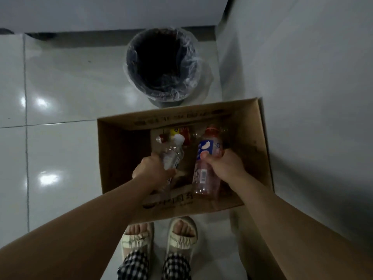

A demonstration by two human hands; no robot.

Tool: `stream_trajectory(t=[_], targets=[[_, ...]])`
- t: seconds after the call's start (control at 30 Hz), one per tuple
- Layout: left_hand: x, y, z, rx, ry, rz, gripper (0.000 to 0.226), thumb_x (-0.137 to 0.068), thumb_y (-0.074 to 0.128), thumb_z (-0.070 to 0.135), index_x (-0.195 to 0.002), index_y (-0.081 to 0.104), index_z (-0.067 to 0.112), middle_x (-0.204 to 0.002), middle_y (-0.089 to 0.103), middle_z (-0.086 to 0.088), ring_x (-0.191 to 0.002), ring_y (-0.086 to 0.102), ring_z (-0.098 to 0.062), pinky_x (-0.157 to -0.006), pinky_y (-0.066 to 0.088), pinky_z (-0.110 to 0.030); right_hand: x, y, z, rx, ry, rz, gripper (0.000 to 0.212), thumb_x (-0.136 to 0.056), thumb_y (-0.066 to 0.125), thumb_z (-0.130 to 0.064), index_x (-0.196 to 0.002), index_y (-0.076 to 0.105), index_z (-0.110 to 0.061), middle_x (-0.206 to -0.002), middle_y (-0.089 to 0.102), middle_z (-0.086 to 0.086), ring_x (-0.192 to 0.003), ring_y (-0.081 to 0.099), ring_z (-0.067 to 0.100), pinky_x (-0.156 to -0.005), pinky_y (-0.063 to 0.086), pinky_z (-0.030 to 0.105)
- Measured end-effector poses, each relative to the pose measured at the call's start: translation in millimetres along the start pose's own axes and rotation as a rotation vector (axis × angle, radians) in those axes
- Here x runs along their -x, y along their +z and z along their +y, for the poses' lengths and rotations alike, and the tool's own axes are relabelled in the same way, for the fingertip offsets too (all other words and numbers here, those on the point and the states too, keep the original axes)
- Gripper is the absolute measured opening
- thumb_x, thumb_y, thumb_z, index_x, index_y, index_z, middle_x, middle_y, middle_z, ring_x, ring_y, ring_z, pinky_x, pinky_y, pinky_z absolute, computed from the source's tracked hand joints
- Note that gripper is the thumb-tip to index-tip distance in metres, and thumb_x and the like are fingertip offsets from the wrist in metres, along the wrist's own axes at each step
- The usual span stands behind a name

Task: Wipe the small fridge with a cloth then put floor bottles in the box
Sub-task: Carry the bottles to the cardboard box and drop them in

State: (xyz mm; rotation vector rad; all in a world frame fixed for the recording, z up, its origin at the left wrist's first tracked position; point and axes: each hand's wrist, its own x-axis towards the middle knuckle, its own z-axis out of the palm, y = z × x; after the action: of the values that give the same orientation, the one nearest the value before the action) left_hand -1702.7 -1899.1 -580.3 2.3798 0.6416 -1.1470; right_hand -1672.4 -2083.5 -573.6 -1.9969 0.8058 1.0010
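Note:
An open brown cardboard box (119, 150) stands on the tiled floor just ahead of my feet. Both my hands are inside its opening. My left hand (151, 168) is closed around a clear crumpled bottle (173, 152) with a white cap. My right hand (224, 165) grips a pinkish bottle with a blue label and orange cap (205, 158), held roughly upright. At the far end of the box lies another bottle with a red and yellow label (179, 134). The small fridge and the cloth are not in view.
A dark waste bin (161, 63) lined with a clear bag stands just beyond the box. A pale wall or cabinet side (302, 98) rises along the right, close to the box. My sandalled feet (159, 237) are right behind the box. Glossy floor tiles stretch to the left.

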Motion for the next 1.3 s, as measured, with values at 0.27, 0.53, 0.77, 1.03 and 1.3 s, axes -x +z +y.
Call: stream_trajectory(t=[0.27,0.53,0.77,1.03,1.3], targets=[[-76.1,55.8,-9.8,-0.006,0.069,0.030,0.063,-0.076,0.072,0.044,-0.124,0.042,0.017,-0.111,0.059,-0.008,-0.095,0.061,-0.024,-0.075,0.055,-0.037,-75.9,46.7,19.2,-0.135,0.067,0.185,0.064,-0.085,0.062,-0.049,-0.133,0.043,-0.011,-0.127,0.056,0.012,-0.112,0.058,0.029,-0.075,0.044,0.031],[-70.7,41.6,-10.1,-0.033,0.174,0.047,0.068,-0.077,0.071,0.037,-0.131,0.036,0.016,-0.117,0.057,-0.011,-0.103,0.059,-0.026,-0.080,0.053,-0.039,-57.9,51.0,19.1,0.015,0.034,0.113,0.050,-0.092,0.058,-0.033,-0.132,0.041,-0.008,-0.128,0.051,0.014,-0.109,0.055,0.029,-0.064,0.042,0.025],[-10.4,-18.1,-0.1,-0.130,0.197,0.003,0.059,-0.082,0.066,0.037,-0.131,0.041,0.017,-0.118,0.060,-0.010,-0.103,0.061,-0.024,-0.082,0.055,-0.041,20.2,20.7,-4.4,0.111,-0.053,-0.001,0.054,-0.086,0.066,-0.019,-0.133,0.039,-0.016,-0.118,0.057,0.004,-0.091,0.053,0.014,-0.050,0.031,0.010],[101.5,-128.7,19.5,-0.249,0.344,0.109,0.047,-0.083,0.065,0.027,-0.124,0.044,0.020,-0.116,0.059,-0.003,-0.105,0.058,-0.022,-0.078,0.047,-0.032,153.3,-33.7,-84.2,0.363,-0.211,-0.020,0.060,-0.084,0.067,-0.017,-0.136,0.036,-0.013,-0.129,0.053,0.010,-0.119,0.052,0.027,-0.101,0.045,0.039],[242.5,-253.2,29.8,-0.341,0.485,0.216,0.044,-0.084,0.061,0.029,-0.122,0.041,0.020,-0.116,0.057,-0.005,-0.103,0.056,-0.023,-0.080,0.046,-0.035,316.2,-84.7,-160.5,0.635,-0.426,0.086,0.074,-0.086,0.065,-0.012,-0.147,0.024,-0.018,-0.147,0.035,0.007,-0.135,0.034,0.026,-0.110,0.036,0.038]])
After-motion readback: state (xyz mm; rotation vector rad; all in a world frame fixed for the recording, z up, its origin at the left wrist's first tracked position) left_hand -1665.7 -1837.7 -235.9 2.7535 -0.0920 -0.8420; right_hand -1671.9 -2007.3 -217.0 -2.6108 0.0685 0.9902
